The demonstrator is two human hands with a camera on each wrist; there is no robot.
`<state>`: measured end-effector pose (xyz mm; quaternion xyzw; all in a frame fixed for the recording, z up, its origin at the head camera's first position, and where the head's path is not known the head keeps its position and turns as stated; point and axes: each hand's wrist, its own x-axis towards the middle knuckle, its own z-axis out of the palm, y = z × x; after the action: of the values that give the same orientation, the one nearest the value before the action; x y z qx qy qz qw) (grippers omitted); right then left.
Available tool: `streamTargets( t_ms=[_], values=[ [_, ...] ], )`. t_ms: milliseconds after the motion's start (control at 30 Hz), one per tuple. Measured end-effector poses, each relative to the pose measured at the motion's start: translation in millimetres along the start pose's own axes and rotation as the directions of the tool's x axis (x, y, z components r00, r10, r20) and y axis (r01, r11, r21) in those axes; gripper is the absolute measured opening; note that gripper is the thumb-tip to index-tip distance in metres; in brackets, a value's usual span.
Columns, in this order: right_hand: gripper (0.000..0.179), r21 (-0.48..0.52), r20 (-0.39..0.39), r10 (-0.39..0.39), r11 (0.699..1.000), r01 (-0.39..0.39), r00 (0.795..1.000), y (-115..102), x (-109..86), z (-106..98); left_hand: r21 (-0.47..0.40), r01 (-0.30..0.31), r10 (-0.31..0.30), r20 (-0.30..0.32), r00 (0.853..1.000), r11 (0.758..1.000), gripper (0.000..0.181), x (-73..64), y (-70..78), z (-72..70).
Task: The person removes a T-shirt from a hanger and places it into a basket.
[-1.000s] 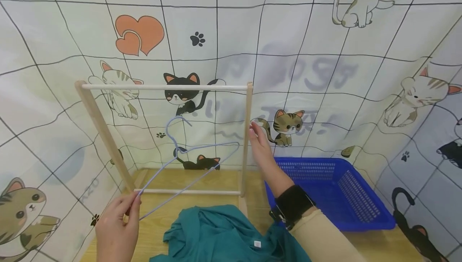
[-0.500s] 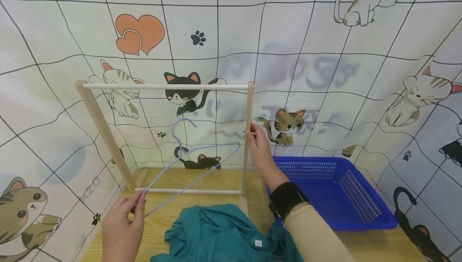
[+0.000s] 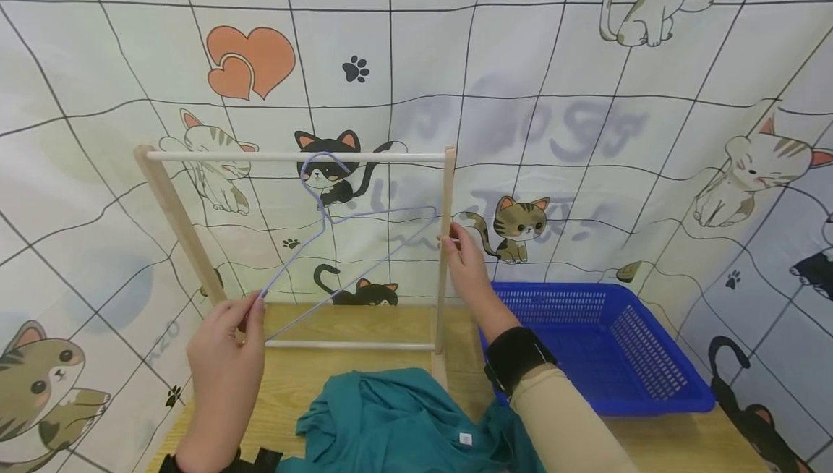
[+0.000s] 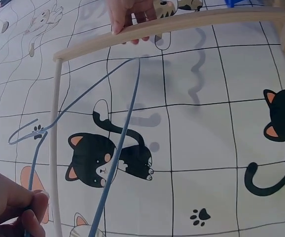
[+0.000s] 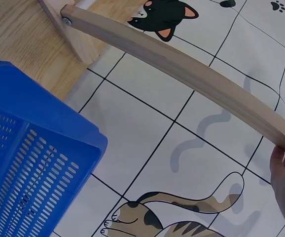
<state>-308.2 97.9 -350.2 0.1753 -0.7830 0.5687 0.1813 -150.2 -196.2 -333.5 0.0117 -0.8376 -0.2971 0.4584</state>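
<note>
My left hand [image 3: 228, 350] pinches a light-blue wire hanger [image 3: 324, 223] near its left lower corner. The hanger is tilted, with its hook [image 3: 304, 175] up at the height of the rack's white top rod [image 3: 377, 158] and overlapping it in the head view. In the left wrist view the hanger [image 4: 127, 118] slants across that rod [image 4: 56, 148]. My right hand [image 3: 470, 267] grips the right wooden post [image 3: 447, 198] of the small clothes rack, partway up. The right wrist view shows its fingers [image 5: 277, 158] at the post's edge. A crumpled teal garment [image 3: 390, 422] lies in front of the rack.
A blue perforated plastic basket [image 3: 599, 357] stands right of the rack on the wooden tabletop [image 3: 677, 451]. The rack's white lower rod [image 3: 351, 346] runs near the table. A cat-printed curtain [image 3: 520, 61] surrounds the table at the back and sides.
My left hand has raised the hanger, bringing its hook from below the top rod up to it. My right hand has closed its fingers around the post.
</note>
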Motion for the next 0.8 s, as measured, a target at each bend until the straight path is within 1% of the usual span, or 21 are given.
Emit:
streamTargets(
  t_ms=[67,133,233,400,567,800],
  values=[
    [0.04,-0.002,0.001,0.002,1.0,-0.002,1.0,0,0.2,0,-0.021,-0.026,0.025,-0.018,1.0,0.999,0.015,7.3,3.8,5.4],
    [0.041,-0.002,0.004,0.003,1.0,-0.003,1.0,0,0.0,0,-0.036,-0.035,0.034,-0.025,0.999,0.999,0.015,14.0,7.2,11.3],
    [0.041,0.0,0.007,-0.001,1.0,0.001,1.0,0,-0.6,0,-0.052,-0.028,0.028,-0.016,0.999,0.998,0.016,23.0,11.7,19.4],
    [0.04,-0.009,0.005,-0.019,1.0,0.02,1.0,1,-0.9,0,-0.026,-0.022,0.022,0.008,1.0,0.999,0.018,34.3,17.7,30.0],
    [0.04,-0.001,0.005,-0.019,1.0,0.019,1.0,1,-0.8,-1,-0.011,-0.002,0.002,0.031,1.0,1.0,0.018,37.4,21.0,36.5],
    [0.039,0.005,0.01,0.001,1.0,-0.001,1.0,2,0.1,-1,-0.006,0.007,-0.007,0.04,0.999,1.0,0.018,36.4,20.8,38.4]
  ],
)
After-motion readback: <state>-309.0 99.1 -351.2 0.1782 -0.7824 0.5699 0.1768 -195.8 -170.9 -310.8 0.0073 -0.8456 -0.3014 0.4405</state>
